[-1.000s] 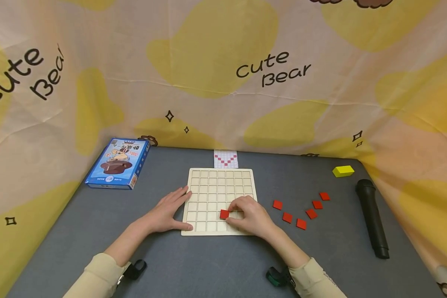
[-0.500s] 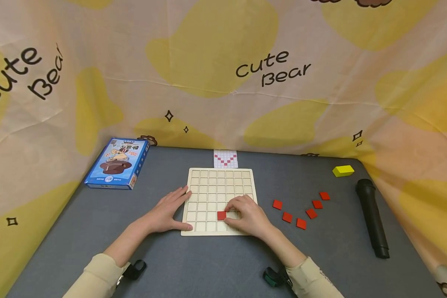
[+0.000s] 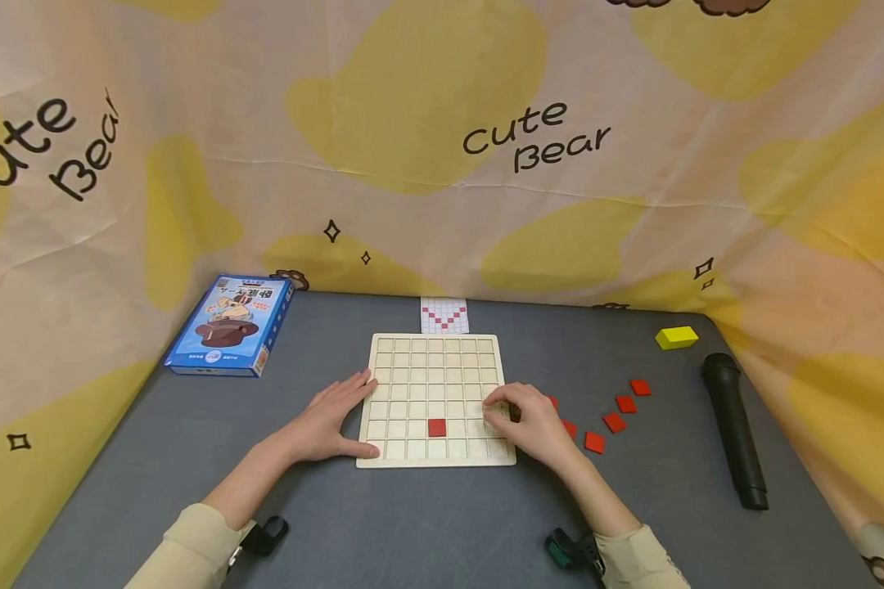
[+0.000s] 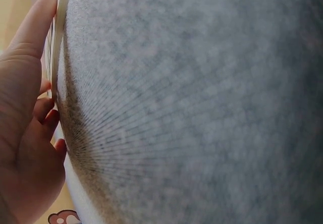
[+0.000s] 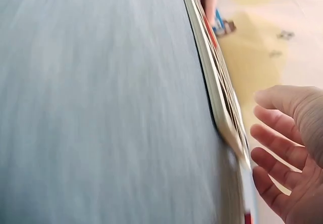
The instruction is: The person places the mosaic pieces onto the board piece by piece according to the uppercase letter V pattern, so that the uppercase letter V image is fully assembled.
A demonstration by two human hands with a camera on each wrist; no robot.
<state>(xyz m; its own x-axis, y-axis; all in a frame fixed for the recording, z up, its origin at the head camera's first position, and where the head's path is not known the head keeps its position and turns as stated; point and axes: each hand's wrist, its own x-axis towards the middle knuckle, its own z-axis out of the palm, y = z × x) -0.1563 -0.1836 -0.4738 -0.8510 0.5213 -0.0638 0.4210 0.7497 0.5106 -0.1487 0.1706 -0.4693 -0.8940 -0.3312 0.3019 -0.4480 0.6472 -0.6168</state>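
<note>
A pale wooden grid board [image 3: 418, 384] lies flat on the grey table. One red square tile [image 3: 437, 428] sits in a cell of its second row from the near edge. My left hand [image 3: 331, 417] rests along the board's left edge, fingers stretched out and thumb at the near left corner. Over the board's right edge hovers my right hand [image 3: 530, 417], its fingers bent loosely with nothing between them. In the right wrist view the right hand [image 5: 287, 148] shows thumb and fingers apart beside the board's edge [image 5: 212, 88].
Several red tiles [image 3: 615, 422] lie right of the board, some partly behind the right hand. A pattern card [image 3: 444, 316] touches the far edge. A blue box [image 3: 228, 325] lies back left; a yellow block [image 3: 676, 338] and black microphone [image 3: 734, 429] are far right.
The right hand slid the red tile slightly left into a cell, let go of it and moved right to the board's edge. The left hand has stayed in place.
</note>
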